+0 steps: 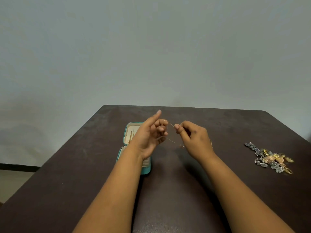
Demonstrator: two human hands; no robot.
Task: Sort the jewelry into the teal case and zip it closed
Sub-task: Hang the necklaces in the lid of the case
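now both hands hold a thin chain (170, 123).
my left hand (149, 137) and right hand (193, 138) pinch it above the open teal case (130, 132).

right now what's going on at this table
A person is holding a thin gold chain up between both hands above a dark table. The left hand has it looped over curled fingers with the index finger pointing up; the right hand pinches it. A small ring or pendant hangs from the lower strand. The teal case lies open under the left arm, with some chains already in its lid. A jewelry pile waits at the right.
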